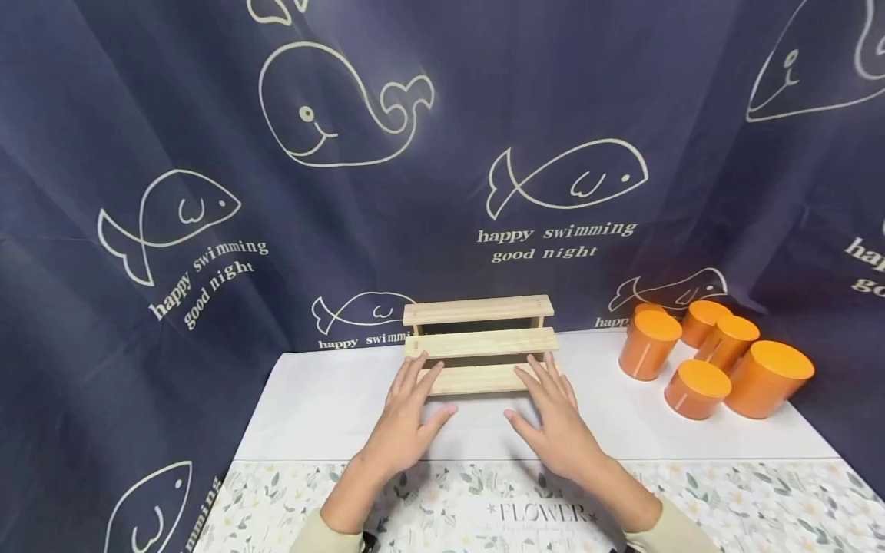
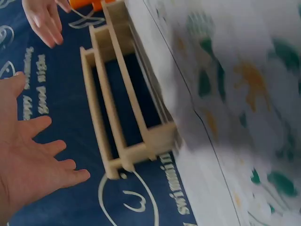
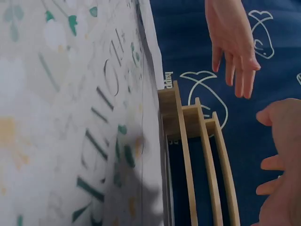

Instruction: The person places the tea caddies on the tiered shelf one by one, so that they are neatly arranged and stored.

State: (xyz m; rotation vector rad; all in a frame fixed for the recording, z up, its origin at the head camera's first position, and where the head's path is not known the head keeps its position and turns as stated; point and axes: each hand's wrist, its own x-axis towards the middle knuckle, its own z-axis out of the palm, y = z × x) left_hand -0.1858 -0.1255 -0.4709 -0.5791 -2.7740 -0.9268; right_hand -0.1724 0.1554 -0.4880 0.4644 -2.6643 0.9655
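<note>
A three-step wooden rack [image 1: 480, 342] of pale slats stands at the back of the table, against the dark curtain. My left hand [image 1: 404, 426] is held out before its left end, fingers spread and nothing in them. On the other side my right hand [image 1: 556, 430] mirrors it, fingers apart and bare, overlapping the lowest slat in the head view. The left wrist view shows the rack [image 2: 124, 94] beyond the left fingertips, with a gap between. In the right wrist view the rack [image 3: 188, 155] lies between both hands and the table.
Several orange lidded canisters [image 1: 719, 357] of differing sizes are grouped at the back right. A white cloth [image 1: 332, 415] covers the far table, and a floral cloth [image 1: 429, 511] printed with FLOWER the near part. Behind hangs a navy curtain [image 1: 442, 215] with whale and fish drawings.
</note>
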